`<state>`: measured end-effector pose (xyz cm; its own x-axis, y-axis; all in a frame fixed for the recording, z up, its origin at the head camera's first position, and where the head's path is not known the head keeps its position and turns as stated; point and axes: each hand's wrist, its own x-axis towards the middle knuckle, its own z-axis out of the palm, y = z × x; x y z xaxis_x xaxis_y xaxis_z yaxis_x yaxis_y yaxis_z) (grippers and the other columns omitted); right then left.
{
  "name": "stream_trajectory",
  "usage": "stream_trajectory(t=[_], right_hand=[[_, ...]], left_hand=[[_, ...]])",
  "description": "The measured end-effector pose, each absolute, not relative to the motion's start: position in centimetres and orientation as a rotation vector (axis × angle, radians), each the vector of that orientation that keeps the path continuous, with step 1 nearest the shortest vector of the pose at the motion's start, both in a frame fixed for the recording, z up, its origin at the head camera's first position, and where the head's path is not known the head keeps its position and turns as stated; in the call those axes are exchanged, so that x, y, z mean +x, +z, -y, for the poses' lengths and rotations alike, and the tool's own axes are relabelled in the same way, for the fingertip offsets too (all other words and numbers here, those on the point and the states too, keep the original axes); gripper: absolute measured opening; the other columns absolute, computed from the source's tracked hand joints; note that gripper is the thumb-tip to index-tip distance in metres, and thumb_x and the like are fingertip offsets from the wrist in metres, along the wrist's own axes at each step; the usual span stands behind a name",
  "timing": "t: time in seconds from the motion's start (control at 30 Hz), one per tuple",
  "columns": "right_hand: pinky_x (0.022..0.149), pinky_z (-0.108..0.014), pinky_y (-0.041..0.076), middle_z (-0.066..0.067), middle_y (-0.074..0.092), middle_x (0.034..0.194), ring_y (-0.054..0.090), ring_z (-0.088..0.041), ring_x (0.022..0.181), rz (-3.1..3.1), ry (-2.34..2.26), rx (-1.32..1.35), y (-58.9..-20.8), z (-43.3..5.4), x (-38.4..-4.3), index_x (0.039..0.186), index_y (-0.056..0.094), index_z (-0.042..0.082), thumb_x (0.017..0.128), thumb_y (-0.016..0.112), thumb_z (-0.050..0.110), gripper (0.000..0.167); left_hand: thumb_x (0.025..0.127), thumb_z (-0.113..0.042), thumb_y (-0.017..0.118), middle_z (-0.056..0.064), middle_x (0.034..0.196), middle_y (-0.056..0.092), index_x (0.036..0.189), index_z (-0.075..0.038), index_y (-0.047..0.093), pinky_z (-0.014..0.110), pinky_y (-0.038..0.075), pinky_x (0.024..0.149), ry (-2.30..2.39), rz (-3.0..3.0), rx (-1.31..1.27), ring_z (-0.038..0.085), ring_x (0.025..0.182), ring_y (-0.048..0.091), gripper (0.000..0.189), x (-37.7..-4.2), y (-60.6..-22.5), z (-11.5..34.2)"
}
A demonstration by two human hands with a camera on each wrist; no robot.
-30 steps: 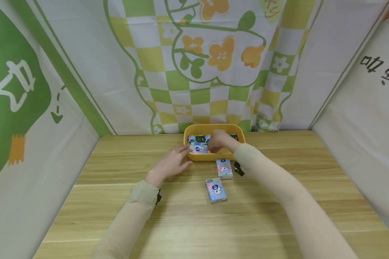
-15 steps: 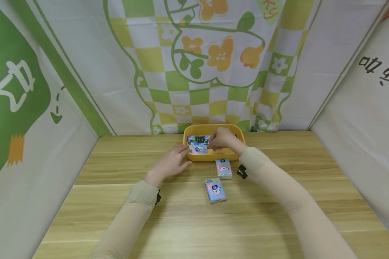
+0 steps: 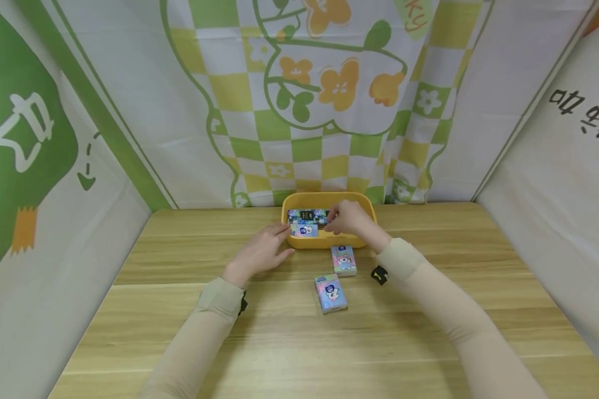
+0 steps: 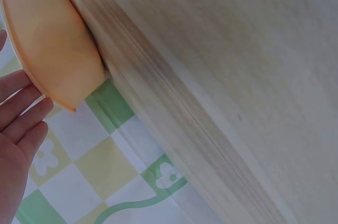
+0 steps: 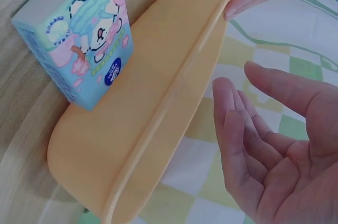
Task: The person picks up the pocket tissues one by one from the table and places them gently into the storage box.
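Observation:
A yellow plastic basket (image 3: 311,242) stands against the back curtain. Inside it lie a dark floral-printed pack (image 3: 306,216) and a pale blue cartoon pack (image 3: 304,230). My left hand (image 3: 260,250) rests its fairly straight fingertips on the basket's left rim; the left wrist view shows these fingers (image 4: 26,110) at the edge. Over the right part of the basket hovers my right hand (image 3: 351,218). Its loosely bent fingers (image 5: 229,129) hold nothing in the right wrist view, with the thumb apart. The hand covers part of the basket's contents.
Two small cartoon-printed packs lie on the wooden table (image 3: 259,343): a pink-and-blue pack (image 3: 343,260) right in front of the basket, and another pack (image 3: 331,293) nearer to me. A checkered curtain (image 3: 304,144) hangs behind; white cloth walls flank both sides.
My right hand has risen from inside the basket and shifted slightly right, its wrist drawing outward. The left hand stays at the left rim, and the packs on the table keep their places.

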<state>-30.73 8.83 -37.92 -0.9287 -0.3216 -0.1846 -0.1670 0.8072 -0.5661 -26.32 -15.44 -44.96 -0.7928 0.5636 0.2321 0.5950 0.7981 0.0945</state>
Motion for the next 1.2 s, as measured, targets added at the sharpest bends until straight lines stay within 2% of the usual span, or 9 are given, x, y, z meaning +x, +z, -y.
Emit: stream_trajectory(t=[0.2, 0.37, 0.53, 0.67, 0.93, 1.2], right_hand=[[0.064, -0.03, 0.055, -0.006, 0.071, 0.081, 0.069, -0.028, 0.083, -2.752, -0.834, -0.406, -37.6, -9.3, -29.6, 0.091, 0.068, 0.01, 0.083, 0.073, 0.024, 0.018], [0.062, -0.029, 0.054, -0.004, 0.071, 0.083, 0.069, -0.024, 0.079, -2.794, -0.807, -0.414, -37.6, -9.7, -29.0, 0.092, 0.069, 0.011, 0.084, 0.073, 0.027, 0.019], [0.066, -0.031, 0.054, -0.003, 0.071, 0.088, 0.065, -0.017, 0.076, -2.875, -0.708, -0.414, -38.0, -10.1, -28.4, 0.094, 0.068, 0.012, 0.082, 0.073, 0.029, 0.021], [0.071, -0.034, 0.056, -0.004, 0.072, 0.091, 0.066, -0.018, 0.08, -2.891, -0.71, -0.43, -38.3, -10.5, -27.9, 0.096, 0.069, 0.011, 0.083, 0.073, 0.027, 0.021], [0.055, -0.028, 0.05, -0.004, 0.07, 0.084, 0.061, -0.014, 0.066, -2.925, -0.702, -0.442, -39.6, -11.5, -27.2, 0.092, 0.069, 0.011, 0.084, 0.071, 0.033, 0.023], [0.051, -0.025, 0.049, -0.004, 0.071, 0.083, 0.062, -0.012, 0.063, -2.935, -0.698, -0.405, -40.6, -11.7, -26.0, 0.091, 0.069, 0.011, 0.087, 0.068, 0.036, 0.025]], left_hand=[[0.093, -0.034, 0.06, 0.021, 0.138, 0.05, 0.133, 0.003, 0.052, 0.045, 0.037, 0.112, -0.281, 2.801, -0.9, 0.035, 0.129, 0.047, 0.055, -26.2, -45.0, 15.4], [0.093, -0.034, 0.06, 0.022, 0.138, 0.05, 0.133, 0.003, 0.052, 0.045, 0.037, 0.111, -0.273, 2.802, -0.895, 0.036, 0.129, 0.047, 0.055, -26.2, -45.0, 15.5], [0.093, -0.033, 0.06, 0.021, 0.137, 0.051, 0.132, 0.004, 0.053, 0.045, 0.038, 0.111, -0.264, 2.787, -0.912, 0.035, 0.128, 0.048, 0.054, -26.3, -45.0, 15.5], [0.093, -0.034, 0.059, 0.021, 0.136, 0.051, 0.132, 0.004, 0.053, 0.045, 0.039, 0.11, -0.256, 2.778, -0.92, 0.035, 0.127, 0.048, 0.054, -26.4, -45.0, 15.5], [0.093, -0.034, 0.059, 0.021, 0.137, 0.051, 0.131, 0.004, 0.053, 0.045, 0.04, 0.11, -0.253, 2.772, -0.912, 0.035, 0.127, 0.048, 0.054, -26.4, -45.1, 15.4], [0.092, -0.033, 0.061, 0.021, 0.137, 0.051, 0.131, 0.003, 0.054, 0.046, 0.038, 0.111, -0.277, 2.775, -0.9, 0.036, 0.128, 0.048, 0.054, -26.2, -45.2, 15.3]])
